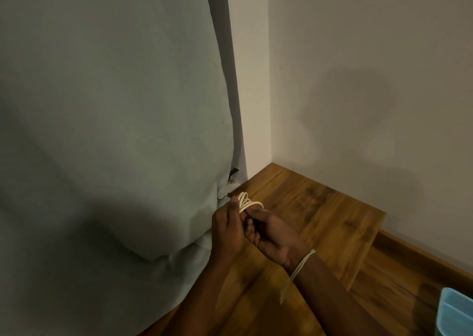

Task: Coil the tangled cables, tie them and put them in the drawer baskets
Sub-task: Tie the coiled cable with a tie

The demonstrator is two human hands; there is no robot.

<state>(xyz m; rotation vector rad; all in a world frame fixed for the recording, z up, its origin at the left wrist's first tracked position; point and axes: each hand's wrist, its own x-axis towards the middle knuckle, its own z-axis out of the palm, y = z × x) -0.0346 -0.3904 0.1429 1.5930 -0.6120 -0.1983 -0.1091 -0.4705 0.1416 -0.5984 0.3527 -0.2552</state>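
Observation:
A small coil of white cable (247, 202) sticks out above both hands, over a wooden top. My left hand (227, 229) grips the coil from the left, thumb up against the loops. My right hand (271, 238) holds it from the right, palm up, fingers curled around the lower part of the loops. Most of the coil is hidden between the fingers. A thin white string (299, 266) is wrapped round my right wrist, and its loose end hangs down.
A large pale green cloth (107, 120) hangs on the left and drapes onto the wooden top (320, 207). White walls meet in the corner behind. A light blue plastic basket (455, 312) shows at the bottom right edge, below the wooden step.

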